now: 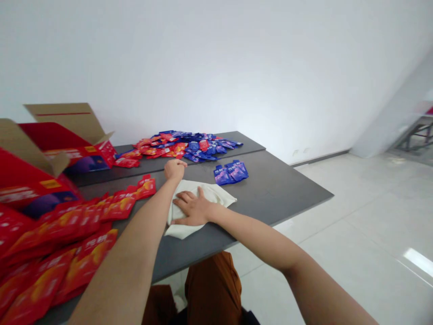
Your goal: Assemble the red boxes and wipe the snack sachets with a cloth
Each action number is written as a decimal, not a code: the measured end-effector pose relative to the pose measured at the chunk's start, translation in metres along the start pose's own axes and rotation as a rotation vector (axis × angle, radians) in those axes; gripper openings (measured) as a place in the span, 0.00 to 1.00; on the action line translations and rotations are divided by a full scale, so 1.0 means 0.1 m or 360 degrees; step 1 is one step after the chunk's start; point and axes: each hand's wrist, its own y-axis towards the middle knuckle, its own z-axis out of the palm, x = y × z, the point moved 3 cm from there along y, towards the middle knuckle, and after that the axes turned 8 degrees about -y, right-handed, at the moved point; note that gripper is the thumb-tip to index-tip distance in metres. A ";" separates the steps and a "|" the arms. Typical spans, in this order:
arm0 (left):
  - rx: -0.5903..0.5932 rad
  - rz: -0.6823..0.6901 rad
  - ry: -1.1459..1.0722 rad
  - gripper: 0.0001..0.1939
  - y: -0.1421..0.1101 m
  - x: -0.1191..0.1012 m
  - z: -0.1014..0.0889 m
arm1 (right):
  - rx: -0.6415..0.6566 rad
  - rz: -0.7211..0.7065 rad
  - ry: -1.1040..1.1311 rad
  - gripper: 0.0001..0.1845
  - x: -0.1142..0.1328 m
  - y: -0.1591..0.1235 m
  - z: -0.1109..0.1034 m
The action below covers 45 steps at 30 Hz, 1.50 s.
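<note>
A cream-coloured cloth [218, 193] lies wrinkled on the dark grey table [277, 192]. On top of it, my right hand [193, 208] rests flat with its fingers spread. My left hand [175, 169] is closed at the far left edge of the cloth; its palm side is hidden, so what it holds, if anything, does not show. Just beyond the cloth, to the right, several blue-purple sachets [231, 173] lie side by side. Left of my left forearm, red sachets [123, 203] are laid in overlapping rows.
Against the white wall, a heap of mixed red and blue sachets [189, 145] covers the table's back part. Two open red cartons [84, 158] stand at the left with raised flaps. The table's right corner juts over a pale tiled floor [355, 216].
</note>
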 end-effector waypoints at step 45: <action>-0.0037 0.0709 0.1253 0.21 -0.21 -0.65 -0.42 | -0.0166 0.0255 -0.0159 0.27 -0.02 0.05 -0.10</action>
